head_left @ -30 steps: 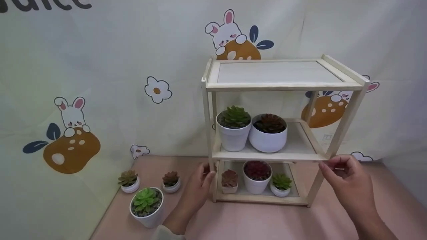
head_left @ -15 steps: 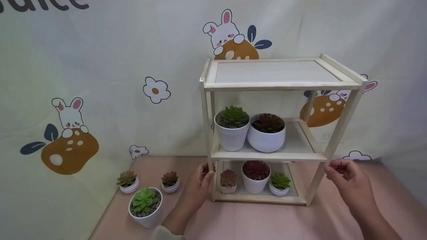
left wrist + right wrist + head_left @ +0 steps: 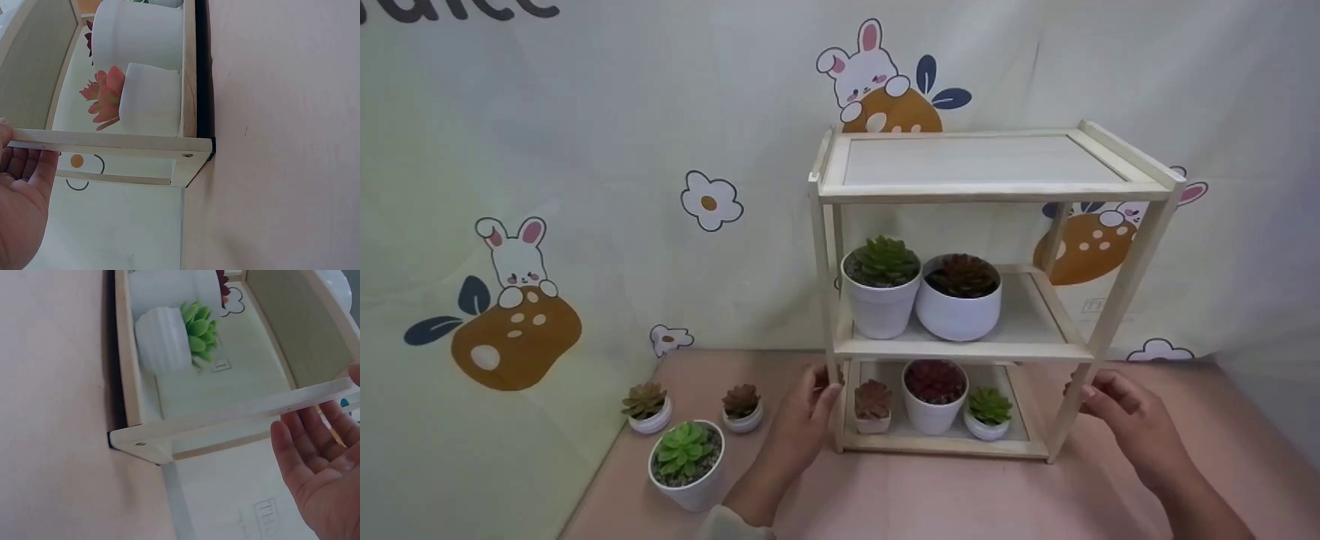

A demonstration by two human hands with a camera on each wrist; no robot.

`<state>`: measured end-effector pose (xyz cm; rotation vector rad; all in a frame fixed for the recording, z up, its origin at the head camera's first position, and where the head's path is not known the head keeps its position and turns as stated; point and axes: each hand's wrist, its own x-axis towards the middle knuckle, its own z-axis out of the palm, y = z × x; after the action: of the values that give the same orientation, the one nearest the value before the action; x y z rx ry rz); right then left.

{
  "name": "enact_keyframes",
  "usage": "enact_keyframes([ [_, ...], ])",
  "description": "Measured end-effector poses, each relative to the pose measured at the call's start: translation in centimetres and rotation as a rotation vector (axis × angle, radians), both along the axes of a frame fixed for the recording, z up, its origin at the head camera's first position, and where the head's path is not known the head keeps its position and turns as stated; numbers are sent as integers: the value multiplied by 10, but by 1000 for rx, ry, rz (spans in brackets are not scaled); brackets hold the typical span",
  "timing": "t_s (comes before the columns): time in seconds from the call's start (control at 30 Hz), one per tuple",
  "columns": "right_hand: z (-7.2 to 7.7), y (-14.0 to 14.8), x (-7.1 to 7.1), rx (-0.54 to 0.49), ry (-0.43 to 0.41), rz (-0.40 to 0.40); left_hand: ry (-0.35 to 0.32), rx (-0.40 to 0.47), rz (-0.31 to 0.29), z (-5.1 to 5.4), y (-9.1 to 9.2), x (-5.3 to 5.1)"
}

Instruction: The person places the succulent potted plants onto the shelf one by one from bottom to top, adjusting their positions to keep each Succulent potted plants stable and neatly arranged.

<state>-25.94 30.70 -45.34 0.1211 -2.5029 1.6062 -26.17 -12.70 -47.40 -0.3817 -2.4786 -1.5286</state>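
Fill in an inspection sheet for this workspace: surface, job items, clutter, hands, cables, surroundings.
Surface: pink tabletop, partly hidden.
Job items: wooden shelf, upright; potted green succulent and potted brown succulent on its middle board; three potted plants on its bottom board.
Clutter: bright-green succulent and two small succulents left of the shelf; possibly job items too.
Left hand: grips left front post.
Right hand: holds right front post.
Cables: nothing seen.
Surroundings: backdrop printed with rabbits and flowers.

A person's left hand [image 3: 797, 420] and right hand [image 3: 1136, 427] hold a wooden shelf [image 3: 982, 161] at either side; five potted plants [image 3: 883, 311] stand inside.
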Motion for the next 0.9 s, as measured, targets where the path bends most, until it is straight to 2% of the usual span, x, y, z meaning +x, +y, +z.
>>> enact_keyframes([
  [0.23,-12,2,0,-46,22,32,-9,1,9,1,1,3],
  [0.47,-22,1,-3,-160,39,46,-24,-14,10,2,3,3],
  [0.63,-30,1,-4,-133,30,28,-23,-23,11,3,2,3],
  [0.9,-38,-5,-7,-99,6,5,-43,16,16,2,0,4],
])
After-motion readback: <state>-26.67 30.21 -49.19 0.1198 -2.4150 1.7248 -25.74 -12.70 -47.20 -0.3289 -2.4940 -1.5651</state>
